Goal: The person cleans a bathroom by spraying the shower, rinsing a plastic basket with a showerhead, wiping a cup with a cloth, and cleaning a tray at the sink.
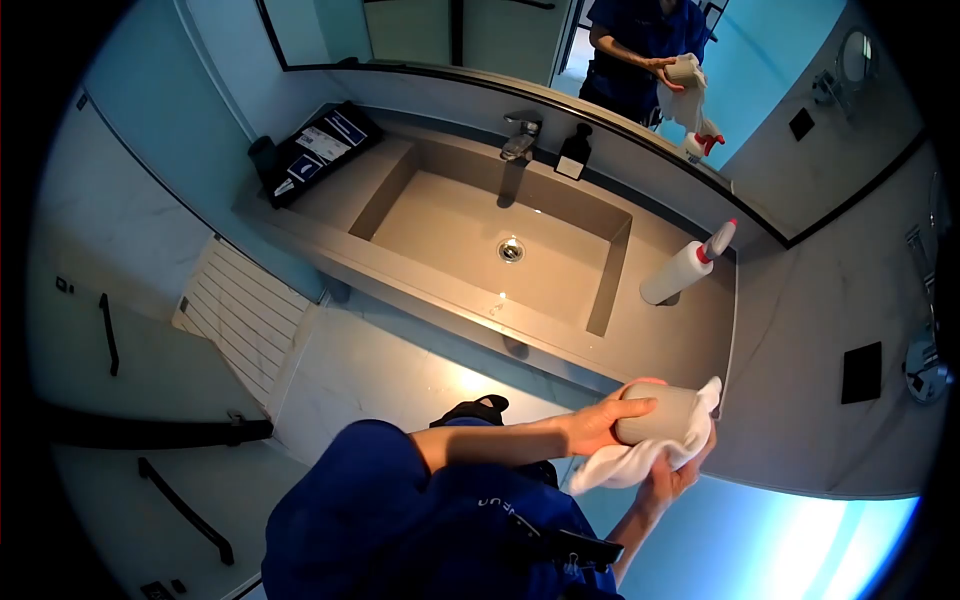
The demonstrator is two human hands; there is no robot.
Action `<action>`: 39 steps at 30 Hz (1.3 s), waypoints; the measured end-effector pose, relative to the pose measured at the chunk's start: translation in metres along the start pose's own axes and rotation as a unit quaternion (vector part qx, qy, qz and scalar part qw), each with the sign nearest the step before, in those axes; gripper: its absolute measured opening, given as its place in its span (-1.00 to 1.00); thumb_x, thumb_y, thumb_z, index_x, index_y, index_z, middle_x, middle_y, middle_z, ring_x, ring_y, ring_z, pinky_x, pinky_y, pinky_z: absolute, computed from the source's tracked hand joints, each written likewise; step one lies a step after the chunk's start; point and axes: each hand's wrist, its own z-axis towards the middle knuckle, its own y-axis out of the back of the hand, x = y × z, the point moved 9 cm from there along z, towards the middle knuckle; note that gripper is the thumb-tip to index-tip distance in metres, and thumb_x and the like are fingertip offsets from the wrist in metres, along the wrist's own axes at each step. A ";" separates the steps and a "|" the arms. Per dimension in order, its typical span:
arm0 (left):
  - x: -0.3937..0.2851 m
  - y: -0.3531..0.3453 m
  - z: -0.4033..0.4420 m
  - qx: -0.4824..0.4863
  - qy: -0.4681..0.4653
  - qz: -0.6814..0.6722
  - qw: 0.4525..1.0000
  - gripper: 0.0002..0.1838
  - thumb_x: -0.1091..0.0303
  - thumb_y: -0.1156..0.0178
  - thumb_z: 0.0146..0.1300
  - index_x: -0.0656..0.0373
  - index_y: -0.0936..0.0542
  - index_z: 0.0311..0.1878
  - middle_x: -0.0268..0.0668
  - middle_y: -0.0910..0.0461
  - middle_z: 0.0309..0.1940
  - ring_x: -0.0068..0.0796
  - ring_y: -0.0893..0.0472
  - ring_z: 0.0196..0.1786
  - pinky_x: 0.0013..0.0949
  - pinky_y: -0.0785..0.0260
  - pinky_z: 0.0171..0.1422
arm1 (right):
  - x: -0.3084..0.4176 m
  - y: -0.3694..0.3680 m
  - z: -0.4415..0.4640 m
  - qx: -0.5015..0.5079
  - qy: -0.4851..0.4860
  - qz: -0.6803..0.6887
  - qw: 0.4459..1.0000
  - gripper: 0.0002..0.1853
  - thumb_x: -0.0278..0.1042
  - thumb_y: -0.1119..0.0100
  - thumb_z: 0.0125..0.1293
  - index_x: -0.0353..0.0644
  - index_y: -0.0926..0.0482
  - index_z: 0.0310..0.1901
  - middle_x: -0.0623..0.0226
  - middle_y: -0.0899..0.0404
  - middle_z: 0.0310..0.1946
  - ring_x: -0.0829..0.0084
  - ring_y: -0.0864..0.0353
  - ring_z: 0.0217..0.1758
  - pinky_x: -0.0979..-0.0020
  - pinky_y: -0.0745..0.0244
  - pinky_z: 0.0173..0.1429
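Over the floor in front of the counter's right end, my left hand grips a beige, cup-shaped vessel lying on its side, fingers wrapped round its left end. A white cloth drapes over the vessel's right end and underside. My right hand is closed on that cloth from below and presses it against the vessel; some of its fingers are hidden behind the folds. Nearest to both hands on the counter stands a white spray bottle with a red and grey trigger head.
A beige rectangular sink with a chrome faucet fills the counter's middle. Beside the faucet is a dark soap bottle. At the left end lie a black tray with packets and a dark cup. A mirror hangs behind.
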 end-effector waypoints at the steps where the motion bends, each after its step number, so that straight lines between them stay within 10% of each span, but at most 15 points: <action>1: -0.005 0.000 0.000 0.008 0.000 0.011 1.000 -0.48 0.29 -0.13 0.24 0.03 -0.22 0.24 -0.24 -0.31 0.13 -0.34 -0.32 0.20 -0.21 -0.21 0.31 | -0.011 -0.004 -0.007 0.030 -0.053 0.136 0.989 -0.39 -0.36 -0.15 0.08 -0.42 -0.27 0.19 0.09 -0.41 0.09 0.20 -0.42 0.13 0.28 -0.32 0.22; 5: -0.007 0.010 0.002 0.032 0.000 0.201 0.979 -0.48 0.30 -0.23 0.13 0.13 -0.27 0.13 -0.23 -0.37 -0.03 -0.41 -0.37 0.10 -0.30 -0.27 0.18 | -0.054 0.002 -0.037 -0.077 -0.218 0.530 0.816 -0.29 -0.28 -0.12 0.13 -0.32 -0.13 0.31 0.08 -0.27 0.22 0.12 -0.28 0.28 0.17 -0.20 0.34; 9: -0.003 0.027 -0.002 -0.005 0.010 0.408 0.913 -0.45 0.25 -0.31 0.04 0.16 -0.30 0.06 -0.25 -0.40 -0.09 -0.46 -0.38 0.02 -0.39 -0.28 0.05 | -0.073 0.000 -0.025 -0.053 -0.228 0.192 0.953 -0.36 -0.39 -0.18 0.20 -0.26 -0.16 0.29 0.15 -0.41 0.09 0.29 -0.48 0.07 0.29 -0.41 0.17; 16: -0.006 0.048 -0.003 -0.039 0.033 0.354 0.934 -0.48 0.27 -0.30 0.04 0.14 -0.32 0.05 -0.24 -0.41 -0.09 -0.46 -0.38 0.01 -0.38 -0.28 0.04 | -0.082 0.036 -0.030 -0.109 -0.148 0.043 0.982 -0.61 -0.33 -0.05 0.31 -0.20 -0.29 0.13 0.16 -0.43 0.04 0.31 -0.46 0.08 0.28 -0.43 0.15; 25: -0.019 0.047 -0.006 -0.047 0.008 0.288 0.957 -0.52 0.26 -0.27 0.12 0.08 -0.32 0.06 -0.28 -0.39 -0.08 -0.48 -0.36 0.04 -0.36 -0.26 0.05 | -0.009 0.079 0.011 -0.311 -0.054 0.237 0.919 -0.70 -0.47 -0.02 0.28 -0.21 -0.29 0.03 0.19 -0.43 -0.10 0.34 -0.44 -0.06 0.30 -0.38 0.11; 28: -0.013 0.020 -0.003 -0.046 -0.009 0.221 0.974 -0.58 0.23 -0.21 0.17 0.05 -0.32 0.05 -0.29 -0.40 -0.09 -0.49 -0.38 0.02 -0.37 -0.29 0.01 | -0.004 0.023 0.015 -0.113 0.027 -0.211 0.971 -0.80 -0.52 0.00 0.27 -0.24 -0.38 -0.07 0.30 -0.40 -0.21 0.43 -0.43 -0.15 0.41 -0.36 0.05; 31: -0.024 0.012 -0.017 -0.074 0.059 0.177 0.980 -0.59 0.21 -0.17 0.19 0.03 -0.32 0.07 -0.27 -0.41 -0.09 -0.47 -0.41 -0.01 -0.33 -0.33 -0.02 | -0.010 -0.017 -0.004 0.083 -0.146 -0.141 0.976 -0.76 -0.54 0.03 0.19 -0.31 -0.47 -0.10 0.14 -0.48 -0.14 0.32 -0.49 -0.10 0.34 -0.34 0.09; 35: 0.012 0.031 -0.029 -0.027 0.231 0.301 0.925 -0.49 -0.04 -0.17 0.12 0.05 -0.37 0.05 -0.21 -0.49 -0.14 -0.34 -0.55 -0.21 -0.22 -0.50 -0.42 | 0.045 -0.063 -0.033 0.432 0.133 -0.295 0.842 -0.67 -0.40 0.01 0.10 -0.27 -0.52 -0.08 0.04 -0.49 -0.09 0.09 -0.51 -0.09 0.12 -0.27 0.16; 39: 0.037 0.033 -0.047 -0.051 0.361 0.163 0.917 -0.50 0.01 -0.11 0.19 0.13 -0.38 0.08 -0.21 -0.50 -0.16 -0.37 -0.57 -0.24 -0.28 -0.50 -0.45 | 0.039 -0.054 -0.044 0.496 0.051 -0.287 0.818 -0.65 -0.40 -0.09 0.02 -0.28 -0.51 -0.10 0.03 -0.49 -0.10 0.05 -0.51 -0.11 0.12 -0.36 0.09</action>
